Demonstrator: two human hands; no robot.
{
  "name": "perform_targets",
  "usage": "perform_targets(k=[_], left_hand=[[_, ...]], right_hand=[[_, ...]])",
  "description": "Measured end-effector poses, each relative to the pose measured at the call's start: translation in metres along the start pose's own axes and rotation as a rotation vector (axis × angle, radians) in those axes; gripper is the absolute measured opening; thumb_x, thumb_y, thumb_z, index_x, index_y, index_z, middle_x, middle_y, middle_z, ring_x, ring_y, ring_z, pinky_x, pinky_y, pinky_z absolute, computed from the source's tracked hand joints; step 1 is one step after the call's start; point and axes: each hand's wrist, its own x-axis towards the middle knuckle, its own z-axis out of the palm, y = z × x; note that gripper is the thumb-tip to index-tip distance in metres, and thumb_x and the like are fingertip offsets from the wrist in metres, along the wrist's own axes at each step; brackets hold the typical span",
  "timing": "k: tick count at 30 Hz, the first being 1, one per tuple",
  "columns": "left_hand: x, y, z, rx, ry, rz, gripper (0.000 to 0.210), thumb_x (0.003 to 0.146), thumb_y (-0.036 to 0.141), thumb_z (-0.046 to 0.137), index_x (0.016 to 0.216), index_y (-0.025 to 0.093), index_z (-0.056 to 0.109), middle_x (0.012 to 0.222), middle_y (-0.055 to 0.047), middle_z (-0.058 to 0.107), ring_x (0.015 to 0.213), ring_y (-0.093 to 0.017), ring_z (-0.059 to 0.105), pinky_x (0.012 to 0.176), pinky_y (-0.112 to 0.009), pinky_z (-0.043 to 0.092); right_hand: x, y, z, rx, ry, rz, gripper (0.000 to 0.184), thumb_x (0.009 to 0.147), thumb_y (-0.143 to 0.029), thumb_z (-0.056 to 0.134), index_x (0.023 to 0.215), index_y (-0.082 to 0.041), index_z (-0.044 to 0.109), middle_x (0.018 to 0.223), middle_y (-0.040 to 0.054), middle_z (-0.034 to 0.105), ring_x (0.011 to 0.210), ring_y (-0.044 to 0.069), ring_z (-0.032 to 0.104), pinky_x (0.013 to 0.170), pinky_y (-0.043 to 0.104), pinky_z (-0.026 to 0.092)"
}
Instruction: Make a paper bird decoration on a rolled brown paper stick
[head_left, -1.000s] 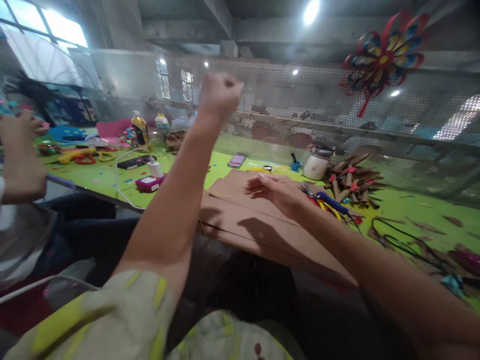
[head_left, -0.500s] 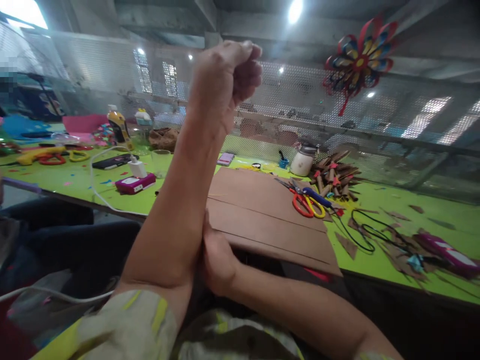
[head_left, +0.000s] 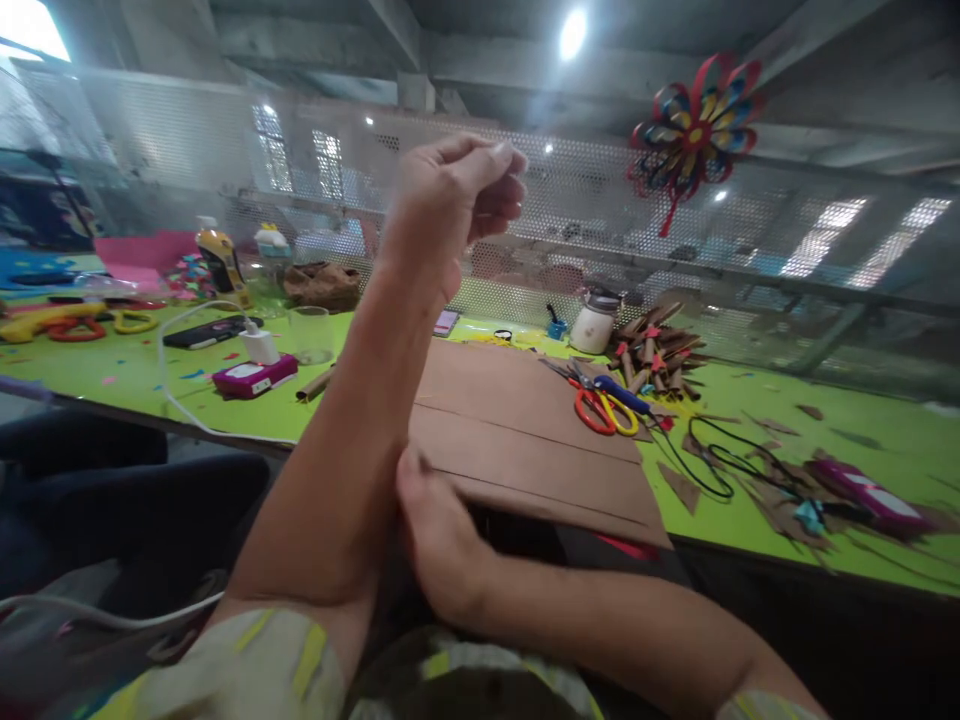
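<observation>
My left hand (head_left: 463, 190) is raised in front of me with the forearm upright. Its fingers are curled into a loose fist, and nothing shows in them. Low down near the elbow, my right hand (head_left: 442, 535) is wrapped around my left forearm (head_left: 352, 430); its thumb shows on the near side, while the other fingers are hidden behind the arm. Beyond my arms lies a flat brown cardboard sheet (head_left: 525, 440) with dark lines across it, overhanging the table's near edge. Neither hand appears to hold it.
Scissors (head_left: 596, 410) with red and yellow handles and a blue-handled corded tool (head_left: 624, 394) lie on the cardboard. Behind are a jar (head_left: 595, 325) and piled cardboard rolls (head_left: 660, 355). Purple socket blocks (head_left: 256, 376) lie left and right. A flower ornament (head_left: 696, 135) hangs above.
My left hand has come down a little, still curled. My right hand stays around the forearm. The view has turned slightly right, so the table things sit farther left.
</observation>
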Motion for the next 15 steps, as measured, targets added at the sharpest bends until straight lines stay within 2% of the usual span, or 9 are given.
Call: perform_targets(k=[1, 2, 4, 5, 7, 9, 12, 14, 15], left_hand=[[0.001, 0.001, -0.003, 0.015, -0.001, 0.042, 0.011, 0.082, 0.013, 0.051, 0.076, 0.009, 0.059, 0.066, -0.002, 0.058, 0.055, -0.009, 0.056, 0.052, -0.02, 0.041], [0.002, 0.002, -0.006, 0.023, 0.011, 0.093, 0.01, 0.081, 0.013, 0.051, 0.077, 0.008, 0.059, 0.065, -0.003, 0.058, 0.055, -0.009, 0.056, 0.051, -0.021, 0.041], [0.004, 0.001, -0.011, 0.042, 0.047, 0.149, 0.009, 0.079, 0.011, 0.052, 0.076, 0.006, 0.059, 0.064, -0.003, 0.058, 0.056, -0.011, 0.057, 0.052, -0.022, 0.041], [0.005, -0.001, -0.012, 0.043, 0.058, 0.152, 0.009, 0.079, 0.011, 0.053, 0.077, 0.006, 0.059, 0.064, -0.003, 0.057, 0.057, -0.011, 0.057, 0.053, -0.022, 0.041], [0.003, -0.008, -0.01, 0.036, 0.054, 0.134, 0.01, 0.079, 0.013, 0.054, 0.076, 0.006, 0.06, 0.064, -0.003, 0.057, 0.056, -0.01, 0.057, 0.053, -0.022, 0.041], [-0.001, -0.015, -0.002, 0.02, 0.046, 0.101, 0.01, 0.078, 0.015, 0.054, 0.074, 0.009, 0.061, 0.063, -0.002, 0.058, 0.054, -0.009, 0.056, 0.05, -0.021, 0.041], [-0.006, -0.025, 0.007, 0.011, 0.014, 0.038, 0.009, 0.076, 0.016, 0.057, 0.072, 0.01, 0.062, 0.062, -0.003, 0.059, 0.054, -0.01, 0.056, 0.05, -0.022, 0.043], [-0.007, -0.029, 0.007, 0.059, -0.026, 0.018, 0.01, 0.075, 0.018, 0.058, 0.073, 0.009, 0.062, 0.063, -0.002, 0.06, 0.055, -0.009, 0.056, 0.052, -0.021, 0.043], [-0.006, -0.03, 0.004, 0.098, -0.046, 0.018, 0.011, 0.076, 0.019, 0.059, 0.075, 0.009, 0.063, 0.064, -0.003, 0.06, 0.056, -0.009, 0.056, 0.052, -0.021, 0.043]], right_hand=[[-0.015, 0.01, 0.002, 0.024, -0.016, 0.048, 0.069, 0.084, -0.07, 0.019, 0.123, -0.022, 0.052, 0.103, 0.0061, 0.064, 0.107, 0.021, 0.054, 0.097, 0.039, 0.04], [-0.029, 0.019, 0.002, 0.045, -0.106, 0.135, 0.069, 0.082, -0.071, 0.023, 0.114, -0.021, 0.059, 0.094, 0.0065, 0.066, 0.097, 0.021, 0.059, 0.09, 0.037, 0.045], [-0.044, 0.033, -0.003, 0.109, -0.243, 0.292, 0.079, 0.077, -0.077, 0.022, 0.089, -0.014, 0.068, 0.073, 0.008, 0.064, 0.075, 0.021, 0.062, 0.073, 0.036, 0.05], [-0.044, 0.034, -0.008, 0.083, -0.216, 0.308, 0.075, 0.076, -0.077, 0.028, 0.086, -0.014, 0.068, 0.073, 0.0078, 0.064, 0.074, 0.02, 0.061, 0.073, 0.035, 0.049], [-0.031, 0.027, -0.021, 0.04, -0.055, 0.231, 0.067, 0.074, -0.074, 0.04, 0.09, -0.016, 0.067, 0.081, 0.0066, 0.065, 0.077, 0.019, 0.06, 0.075, 0.034, 0.048], [-0.01, 0.013, -0.031, 0.12, 0.09, 0.104, 0.06, 0.08, -0.068, 0.04, 0.111, -0.021, 0.059, 0.101, 0.0058, 0.064, 0.09, 0.019, 0.059, 0.08, 0.033, 0.047], [0.0, 0.005, -0.025, 0.087, 0.107, 0.013, 0.065, 0.086, -0.066, 0.022, 0.121, -0.02, 0.052, 0.112, 0.0068, 0.06, 0.099, 0.019, 0.056, 0.087, 0.033, 0.045], [-0.014, 0.016, -0.013, -0.08, 0.088, 0.061, 0.059, 0.084, -0.064, 0.036, 0.123, -0.021, 0.048, 0.112, 0.0063, 0.06, 0.099, 0.019, 0.055, 0.086, 0.03, 0.045], [-0.024, 0.024, -0.009, -0.156, -0.012, 0.095, 0.056, 0.083, -0.06, 0.043, 0.122, -0.021, 0.048, 0.112, 0.006, 0.061, 0.097, 0.019, 0.056, 0.084, 0.029, 0.046]])
